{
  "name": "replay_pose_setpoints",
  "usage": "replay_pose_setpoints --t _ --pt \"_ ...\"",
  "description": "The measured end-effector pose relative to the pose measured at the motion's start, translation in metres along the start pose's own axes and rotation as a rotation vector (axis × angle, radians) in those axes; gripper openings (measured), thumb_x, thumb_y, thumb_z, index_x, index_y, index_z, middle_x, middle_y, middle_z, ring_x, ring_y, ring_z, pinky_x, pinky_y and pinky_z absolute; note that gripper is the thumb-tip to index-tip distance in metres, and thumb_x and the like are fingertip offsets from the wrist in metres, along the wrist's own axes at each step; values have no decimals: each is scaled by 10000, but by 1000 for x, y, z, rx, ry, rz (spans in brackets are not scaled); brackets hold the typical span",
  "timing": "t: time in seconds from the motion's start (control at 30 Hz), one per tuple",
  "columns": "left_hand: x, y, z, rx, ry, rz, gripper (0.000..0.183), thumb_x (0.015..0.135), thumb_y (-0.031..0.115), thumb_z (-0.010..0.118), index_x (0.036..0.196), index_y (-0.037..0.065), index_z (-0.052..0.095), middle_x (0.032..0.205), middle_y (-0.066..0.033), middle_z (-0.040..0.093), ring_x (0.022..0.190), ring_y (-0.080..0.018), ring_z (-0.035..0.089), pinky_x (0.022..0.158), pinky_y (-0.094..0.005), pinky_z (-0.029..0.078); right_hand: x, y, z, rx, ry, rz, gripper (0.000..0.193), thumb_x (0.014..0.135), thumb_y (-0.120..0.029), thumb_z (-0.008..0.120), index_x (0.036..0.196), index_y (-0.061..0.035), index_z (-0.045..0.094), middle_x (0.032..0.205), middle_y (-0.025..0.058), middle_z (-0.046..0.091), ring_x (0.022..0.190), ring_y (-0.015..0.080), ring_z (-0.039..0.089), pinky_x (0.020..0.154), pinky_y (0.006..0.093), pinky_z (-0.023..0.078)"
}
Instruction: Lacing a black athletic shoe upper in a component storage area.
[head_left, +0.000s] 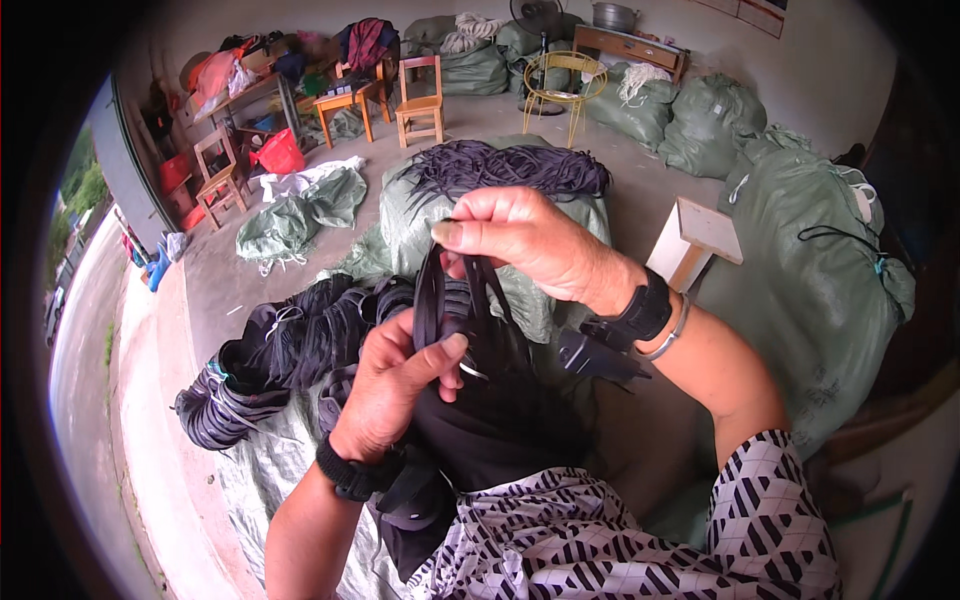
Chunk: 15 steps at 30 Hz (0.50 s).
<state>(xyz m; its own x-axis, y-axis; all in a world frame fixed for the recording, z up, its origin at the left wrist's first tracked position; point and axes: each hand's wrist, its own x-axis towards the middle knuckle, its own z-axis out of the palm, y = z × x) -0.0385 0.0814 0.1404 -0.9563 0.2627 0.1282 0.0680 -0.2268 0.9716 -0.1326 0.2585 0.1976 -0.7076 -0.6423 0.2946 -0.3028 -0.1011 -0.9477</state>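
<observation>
A looped bunch of thin black flat strips (pixel 429 300) hangs in front of me, above my lap. My right hand (pixel 535 242) pinches its top between thumb and fingers. Lower down, my left hand (pixel 395 378) is closed on the bunch with the thumb pressed across it. The lower ends are hard to tell from the dark cloth on my lap. Tied coils of similar black strips (pixel 310 335) lie to the left on pale sheeting (pixel 265 470). Ahead, loose black strips (pixel 500 170) are heaped on a green woven sack (pixel 408 212).
Large stuffed green sacks (pixel 800 290) stand along the right side. Close to my right is a small wooden stool (pixel 697 235). Wooden chairs (pixel 420 100), a yellow wire stand (pixel 565 85) and a red basket (pixel 280 152) stand farther back. A doorway opens at the left.
</observation>
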Motion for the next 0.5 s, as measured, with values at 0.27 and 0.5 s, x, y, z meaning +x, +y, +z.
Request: replay_pose_setpoints --t 0.27,0.5 --pt "-4 36 4 77 84 43 138 893 186 621 899 50 598 675 28 563 599 -37 528 490 -171 384 -41 69 25 479 -269 327 487 919 -497 493 1094 -50 574 904 20 603 802 112 580 704 233 447" --pt "4 35 4 27 -8 83 122 890 173 632 940 62 618 634 49 547 504 -1 408 449 -165 265 -52 63 8 176 -303 240 295 831 -242 686 1020 -31 605 783 13 605 705 94 579 607 230 464"
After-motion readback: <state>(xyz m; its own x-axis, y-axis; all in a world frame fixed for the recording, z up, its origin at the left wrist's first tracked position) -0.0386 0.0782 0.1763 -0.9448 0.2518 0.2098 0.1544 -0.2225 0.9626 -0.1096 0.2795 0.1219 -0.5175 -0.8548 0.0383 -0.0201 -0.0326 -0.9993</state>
